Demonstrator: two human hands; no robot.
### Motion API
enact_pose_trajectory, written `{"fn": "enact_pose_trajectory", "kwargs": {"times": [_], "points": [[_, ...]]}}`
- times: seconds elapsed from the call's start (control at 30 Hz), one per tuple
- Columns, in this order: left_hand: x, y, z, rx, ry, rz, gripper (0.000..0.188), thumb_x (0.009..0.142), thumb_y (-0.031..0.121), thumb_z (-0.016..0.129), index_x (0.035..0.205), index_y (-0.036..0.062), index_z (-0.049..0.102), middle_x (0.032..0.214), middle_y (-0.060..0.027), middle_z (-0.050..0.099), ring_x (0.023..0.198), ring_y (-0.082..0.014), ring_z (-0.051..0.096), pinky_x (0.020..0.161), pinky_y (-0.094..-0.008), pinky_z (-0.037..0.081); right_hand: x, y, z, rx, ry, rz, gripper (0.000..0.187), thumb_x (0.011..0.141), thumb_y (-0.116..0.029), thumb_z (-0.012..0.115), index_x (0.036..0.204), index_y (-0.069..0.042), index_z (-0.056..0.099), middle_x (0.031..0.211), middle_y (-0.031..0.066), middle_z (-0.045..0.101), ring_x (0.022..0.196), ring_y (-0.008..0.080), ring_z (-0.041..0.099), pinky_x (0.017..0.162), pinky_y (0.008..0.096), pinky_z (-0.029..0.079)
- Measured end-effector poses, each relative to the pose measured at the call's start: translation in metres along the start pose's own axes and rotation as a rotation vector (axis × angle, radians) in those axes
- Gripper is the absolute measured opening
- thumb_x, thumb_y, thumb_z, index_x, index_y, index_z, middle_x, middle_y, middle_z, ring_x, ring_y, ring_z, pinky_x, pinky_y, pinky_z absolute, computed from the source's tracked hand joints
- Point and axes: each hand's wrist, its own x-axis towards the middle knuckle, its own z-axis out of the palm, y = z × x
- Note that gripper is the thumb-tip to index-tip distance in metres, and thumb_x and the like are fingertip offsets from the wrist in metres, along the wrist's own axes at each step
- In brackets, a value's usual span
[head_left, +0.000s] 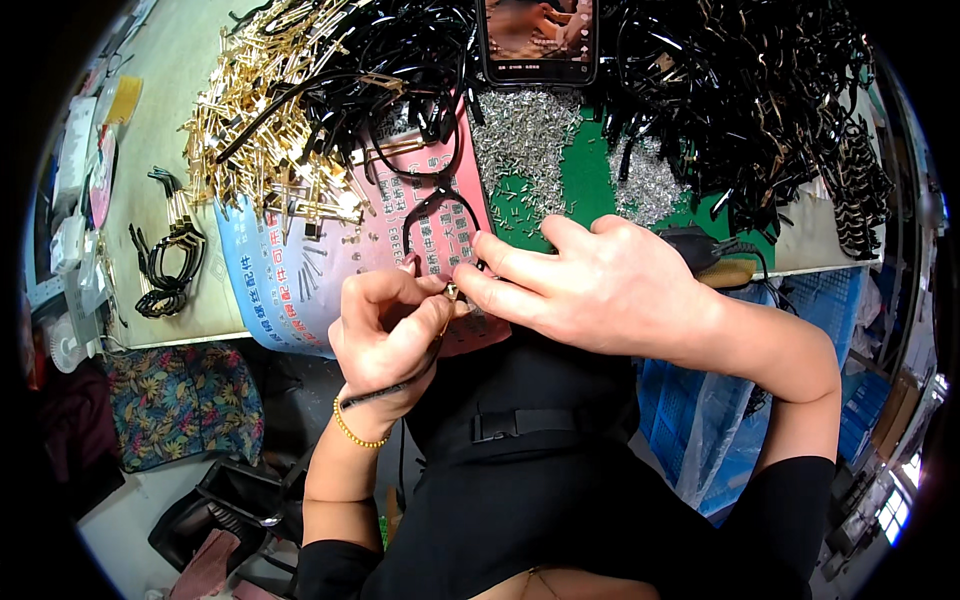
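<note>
Black cloth with a buckled belt (510, 423) covers the person at the near edge of the table. Yellow beads (358, 430) ring the left wrist, and a thin dark strip (385, 392) crosses it. Just beyond, the left hand (385, 325) has thumb and fingers narrowed in a pinch on a black glasses frame (440, 195), with a small metallic glint between the hands. From the right, the right hand (590, 285) reaches in, fingers stretched to that spot; I can't tell whether they grip anything. The frame's curved part extends away from the fingertips over a pink-and-blue printed sheet (275, 290). To the right, small silver pieces (525, 140) lie heaped on a green mat (588, 175). Farther off, gold-coloured parts (265, 125) pile up left, black slender pieces (730, 90) right, and a phone (540, 40) stands between.
</note>
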Motion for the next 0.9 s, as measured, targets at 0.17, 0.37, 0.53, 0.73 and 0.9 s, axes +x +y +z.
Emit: {"fn": "enact_pose_trajectory", "kwargs": {"times": [0.17, 0.37, 0.53, 0.73, 0.9], "points": [[-0.005, -0.006, 0.002, -0.032, 0.005, -0.005, 0.021, 0.073, -0.009, 0.083, 0.081, 0.0043, 0.069, 0.095, -0.0068, 0.052, 0.076, -0.0194, 0.073, 0.063, -0.0271, 0.063, -0.001, -0.006, 0.003, -0.081, 0.023, 0.018, 0.032, 0.084, -0.025, 0.065, 0.114, -0.015, 0.069, 0.104, -0.0029, 0.069, 0.065, 0.0112, 0.061, 0.043, 0.0227, 0.045], [-0.008, -0.008, 0.002, -0.077, 0.034, -0.02, 0.026, 0.073, -0.01, 0.082, 0.086, 0.0058, 0.067, 0.097, -0.0068, 0.051, 0.079, -0.0206, 0.072, 0.072, -0.0314, 0.062, -0.003, -0.01, 0.006, -0.094, 0.06, 0.047, 0.031, 0.083, -0.025, 0.065, 0.112, -0.016, 0.07, 0.106, -0.0016, 0.07, 0.065, 0.0107, 0.06, 0.043, 0.0225, 0.043], [-0.013, -0.012, 0.002, -0.12, -0.013, -0.026, 0.034, 0.072, -0.015, 0.079, 0.095, 0.0063, 0.066, 0.102, -0.0073, 0.049, 0.083, -0.0228, 0.07, 0.088, -0.04, 0.06, -0.004, -0.011, 0.009, -0.125, 0.068, 0.031, 0.031, 0.084, -0.025, 0.064, 0.113, -0.015, 0.07, 0.106, -0.0005, 0.069, 0.064, 0.0107, 0.058, 0.043, 0.0222, 0.042], [-0.016, -0.014, 0.004, -0.082, 0.03, -0.03, 0.025, 0.072, -0.004, 0.086, 0.088, 0.0057, 0.07, 0.099, -0.0072, 0.054, 0.081, -0.0193, 0.072, 0.074, -0.0322, 0.063, -0.004, -0.018, 0.011, -0.152, 0.086, 0.063, 0.033, 0.084, -0.025, 0.064, 0.114, -0.012, 0.069, 0.108, 0.0013, 0.068, 0.066, 0.0113, 0.058, 0.043, 0.0221, 0.042], [-0.006, -0.004, -0.005, -0.022, -0.027, -0.026, 0.022, 0.078, -0.006, 0.081, 0.096, 0.0021, 0.071, 0.114, -0.0145, 0.061, 0.104, -0.0233, 0.067, 0.089, -0.0356, 0.057, -0.008, -0.021, -0.027, -0.051, -0.06, 0.241, 0.031, 0.084, -0.025, 0.07, 0.111, -0.009, 0.064, 0.111, 0.007, 0.067, 0.075, 0.0162, 0.065, 0.054, 0.0254, 0.051]]}}
